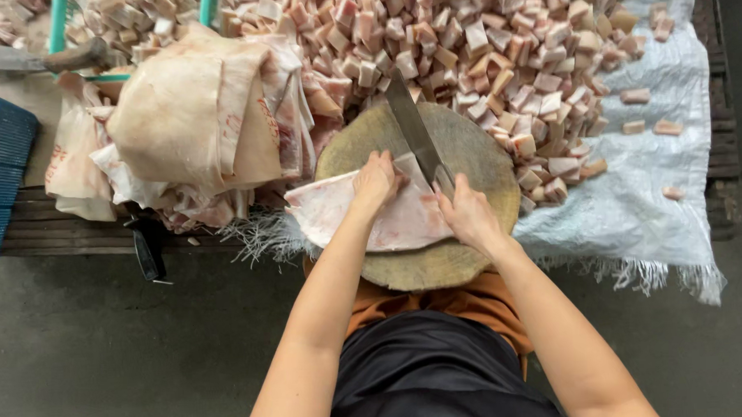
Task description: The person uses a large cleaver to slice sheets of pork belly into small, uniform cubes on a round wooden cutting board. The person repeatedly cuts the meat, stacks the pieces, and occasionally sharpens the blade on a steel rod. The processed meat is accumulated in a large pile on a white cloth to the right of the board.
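A: Where is the slab of fatty meat [363, 217]?

B: On the round wooden chopping block [467, 147], reaching past its rim toward nine o'clock. The left hand [376, 182] presses flat on its top edge, fingers spread, gripping nothing.

A: And the right hand [467, 212]?

B: Wrapped around the handle of the cleaver [413, 129], whose blade points to eleven o'clock across the block.

A: What surrounds it?

B: A heap of cut meat cubes [464, 41] at twelve o'clock on a white woven sheet [650, 190]; stacked uncut slabs [195, 116] at ten o'clock.

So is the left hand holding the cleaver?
No, the right hand grips the cleaver; the left hand presses the meat slab.
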